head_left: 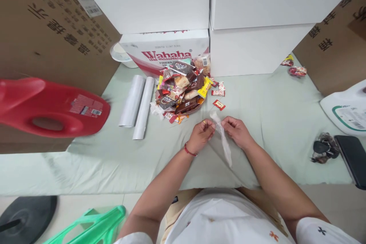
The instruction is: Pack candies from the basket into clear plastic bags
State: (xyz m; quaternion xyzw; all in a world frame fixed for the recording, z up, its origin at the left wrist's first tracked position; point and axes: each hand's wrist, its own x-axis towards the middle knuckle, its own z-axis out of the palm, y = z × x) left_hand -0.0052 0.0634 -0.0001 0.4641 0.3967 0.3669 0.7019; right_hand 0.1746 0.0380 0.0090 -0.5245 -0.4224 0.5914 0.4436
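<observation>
A narrow, crumpled white strip point(224, 141), thin like film or tissue, hangs between my hands over the front of the table. My left hand point(201, 134) has thumb and fingers pinched at its upper part, on the left side. From the right, my right hand point(236, 131) pinches the same strip close by. Just beyond it lies a small red wrapped candy point(219, 105). Behind my left hand a heap of packaged snacks point(183, 87) fills a round dish, whose rim is mostly hidden.
Two white paper rolls point(142, 110) lie left of the snacks. A red jug point(54, 106) stands at far left, a white bottle point(347, 106) at right. A black phone point(353, 158) and dark keys point(323, 148) lie right. White boxes point(257, 49) wall off the back.
</observation>
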